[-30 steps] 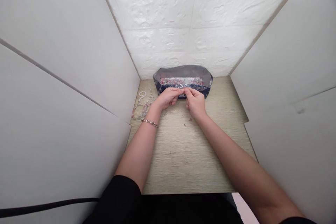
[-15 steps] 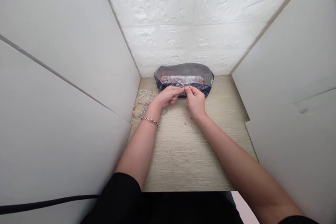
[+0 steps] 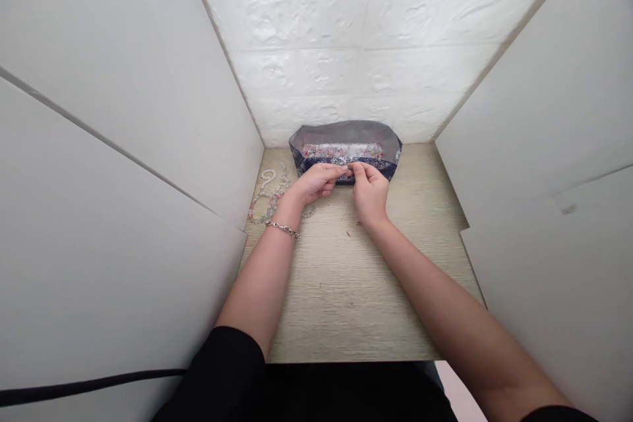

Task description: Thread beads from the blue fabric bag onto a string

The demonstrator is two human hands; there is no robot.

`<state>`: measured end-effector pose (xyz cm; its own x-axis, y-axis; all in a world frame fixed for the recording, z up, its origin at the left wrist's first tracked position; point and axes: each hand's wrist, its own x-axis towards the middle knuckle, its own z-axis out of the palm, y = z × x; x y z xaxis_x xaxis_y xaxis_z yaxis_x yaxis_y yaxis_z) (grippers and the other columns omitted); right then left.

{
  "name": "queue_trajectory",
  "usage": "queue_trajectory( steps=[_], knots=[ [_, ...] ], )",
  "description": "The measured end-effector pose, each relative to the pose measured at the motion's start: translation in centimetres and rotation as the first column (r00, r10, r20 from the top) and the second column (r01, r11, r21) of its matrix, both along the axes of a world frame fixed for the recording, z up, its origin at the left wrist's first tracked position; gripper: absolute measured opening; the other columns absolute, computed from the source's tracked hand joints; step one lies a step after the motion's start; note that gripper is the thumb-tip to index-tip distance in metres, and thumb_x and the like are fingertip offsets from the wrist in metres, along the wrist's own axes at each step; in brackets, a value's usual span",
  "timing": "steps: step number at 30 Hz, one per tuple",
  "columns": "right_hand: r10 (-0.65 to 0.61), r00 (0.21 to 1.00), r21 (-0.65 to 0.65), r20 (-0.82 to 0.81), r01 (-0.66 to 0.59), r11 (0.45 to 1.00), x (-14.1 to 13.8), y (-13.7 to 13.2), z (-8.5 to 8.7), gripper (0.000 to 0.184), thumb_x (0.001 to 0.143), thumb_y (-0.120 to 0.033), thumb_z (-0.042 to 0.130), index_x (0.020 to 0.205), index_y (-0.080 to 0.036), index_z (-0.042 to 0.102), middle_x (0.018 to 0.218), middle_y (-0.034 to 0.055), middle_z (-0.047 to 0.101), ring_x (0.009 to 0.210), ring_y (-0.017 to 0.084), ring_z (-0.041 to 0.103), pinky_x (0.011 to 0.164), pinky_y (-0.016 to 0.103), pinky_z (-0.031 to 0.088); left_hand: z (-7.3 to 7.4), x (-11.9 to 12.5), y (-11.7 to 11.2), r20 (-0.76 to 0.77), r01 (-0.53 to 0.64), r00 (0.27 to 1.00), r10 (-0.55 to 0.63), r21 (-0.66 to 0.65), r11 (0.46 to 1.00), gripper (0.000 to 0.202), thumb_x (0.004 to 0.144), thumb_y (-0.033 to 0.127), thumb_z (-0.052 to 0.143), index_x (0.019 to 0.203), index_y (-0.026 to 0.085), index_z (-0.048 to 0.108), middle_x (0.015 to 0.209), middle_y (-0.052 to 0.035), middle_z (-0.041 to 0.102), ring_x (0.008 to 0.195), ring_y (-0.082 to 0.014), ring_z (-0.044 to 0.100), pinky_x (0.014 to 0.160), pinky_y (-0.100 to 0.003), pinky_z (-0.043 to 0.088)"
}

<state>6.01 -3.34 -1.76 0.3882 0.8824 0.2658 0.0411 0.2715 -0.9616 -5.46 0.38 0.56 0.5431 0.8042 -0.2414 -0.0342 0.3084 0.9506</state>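
My left hand [image 3: 317, 182] is closed in a pinch just in front of a dark blue patterned pouch [image 3: 383, 169], which stands open with many small pink, red and clear beads [image 3: 341, 150] inside. Close beside it, my right hand [image 3: 370, 191] pinches too, its fingertips almost meeting the left ones. Whatever sits between the fingertips is too small to make out. Strung beads [image 3: 268, 176], pale with some pink, lie in loops on the tabletop left of my left hand and are partly hidden by it.
Light wood-grain tabletop [image 3: 341, 303] lies under my forearms, with tiny reddish scraps [image 3: 349, 234] on it. White panels rise on the left [image 3: 123, 112] and right [image 3: 544, 132]. A white brick-textured wall [image 3: 326, 13] closes the back, behind the pouch.
My right hand has shifted very slightly right, leaving a small gap between the two pinches. The left hand stays almost still, and the pouch and strung beads lie as before.
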Motion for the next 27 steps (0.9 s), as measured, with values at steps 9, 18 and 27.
queue_trajectory(
  steps=[9, 18, 27],
  knots=[
    [0.010, 0.993, 0.024, 0.121, -0.013, 1.000, 0.1, -0.5, 0.5, 0.024, 0.075, -0.032, 0.047, 0.082, -0.013, 0.060, 0.084, 0.0060, 0.062, 0.078, 0.013, 0.055, 0.075, 0.026, 0.042, -0.3, 0.0, 0.1, 0.044, -0.014, 0.999, 0.013, 0.032, 0.999, 0.020, 0.071, 0.033, 0.058, 0.070, 0.013, 0.055, 0.045, 0.0087, 0.019, 0.036, -0.0013, 0.016, 0.034, -0.017, 0.012],
    [0.002, 0.915, 0.092, 0.403, -0.043, 0.995, 0.8, -0.8, 0.6, 0.025, 0.080, -0.030, 0.041, 0.087, -0.016, 0.061, 0.081, 0.0038, 0.062, 0.071, 0.012, 0.054, 0.070, 0.024, 0.039, -0.2, 0.1, 0.0, 0.060, -0.042, 0.997, 0.041, 0.015, 0.999, 0.021, 0.073, 0.033, 0.056, 0.067, 0.014, 0.049, 0.044, 0.0089, 0.022, 0.035, -0.0013, 0.017, 0.034, -0.017, 0.012],
    [0.019, 0.831, 0.047, 0.556, -0.054, 0.997, 1.2, -0.5, 0.4, 0.026, 0.080, -0.030, 0.038, 0.084, -0.016, 0.058, 0.064, 0.0015, 0.054, 0.057, 0.010, 0.045, 0.061, 0.023, 0.034, -0.1, 0.3, -0.1, 0.058, -0.057, 0.997, 0.056, 0.017, 0.998, 0.020, 0.073, 0.029, 0.057, 0.065, 0.014, 0.046, 0.043, 0.0092, 0.024, 0.034, -0.0006, 0.018, 0.035, -0.016, 0.013]
  ],
)
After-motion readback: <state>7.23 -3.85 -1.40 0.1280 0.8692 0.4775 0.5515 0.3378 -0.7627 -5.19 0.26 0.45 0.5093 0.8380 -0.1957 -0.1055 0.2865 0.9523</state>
